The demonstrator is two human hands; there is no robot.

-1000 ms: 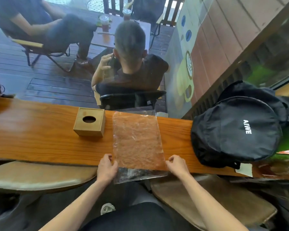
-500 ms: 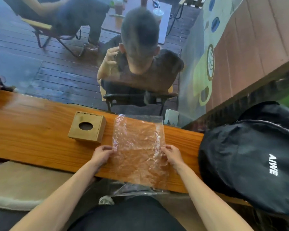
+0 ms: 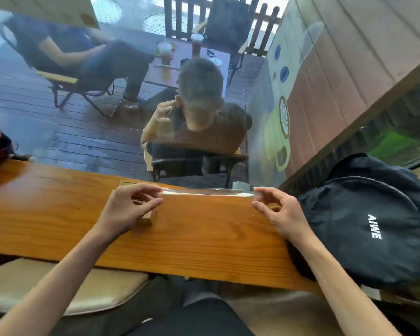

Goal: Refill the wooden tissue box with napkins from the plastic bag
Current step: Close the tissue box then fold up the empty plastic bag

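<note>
A clear plastic bag (image 3: 209, 192) is stretched between my two hands above the wooden counter (image 3: 46, 209). Only its crinkled far edge shows clearly, and I cannot make out napkins in it. My left hand (image 3: 129, 209) pinches the bag's left corner with thumb and fingers. On the other side, my right hand (image 3: 279, 214) pinches the right corner. The wooden tissue box (image 3: 149, 216) stands behind my left hand, which hides most of it. Only a near corner and a strip of its far edge show.
A black backpack (image 3: 364, 226) lies on the counter just right of my right hand. A window pane rises at the counter's far edge, with seated people and a drinks table beyond it. Cushioned stools (image 3: 58, 287) sit below the near edge.
Both hands slid from the bag's near end up to its far edge and took hold of its corners. The bag, flat on the counter before, is now held taut. My view tilted up.
</note>
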